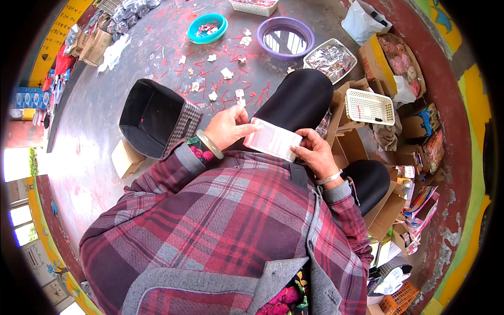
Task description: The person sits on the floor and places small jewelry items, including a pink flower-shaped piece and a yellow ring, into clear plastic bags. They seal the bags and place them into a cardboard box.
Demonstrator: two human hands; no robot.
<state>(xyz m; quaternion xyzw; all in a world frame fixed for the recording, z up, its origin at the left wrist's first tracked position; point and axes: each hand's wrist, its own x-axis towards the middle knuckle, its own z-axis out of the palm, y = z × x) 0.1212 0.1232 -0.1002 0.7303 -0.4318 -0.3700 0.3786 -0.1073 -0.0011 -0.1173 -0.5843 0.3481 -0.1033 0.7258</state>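
Between my two hands, over my lap, is a flat clear plastic packet (pixel 274 139) with a pinkish-red tint and pale edges. My left hand (pixel 227 127) grips its left end, thumb lying on top. At its right end my right hand (pixel 318 154) pinches the corner between thumb and fingers. Whether anything lies inside the packet I cannot make out. To the left of my left hand, a black fabric bin (pixel 149 118) with a checked outer side lies tipped with its mouth facing up and left.
A pale box (pixel 126 158) sits beside the bin. Ahead are a teal basin (pixel 208 29), a purple basin (pixel 285 37) and a white tray of small packets (pixel 329 60). Red strips and white pieces litter the floor. Cardboard boxes (pixel 349 148) and a cream basket (pixel 369 106) crowd my right.
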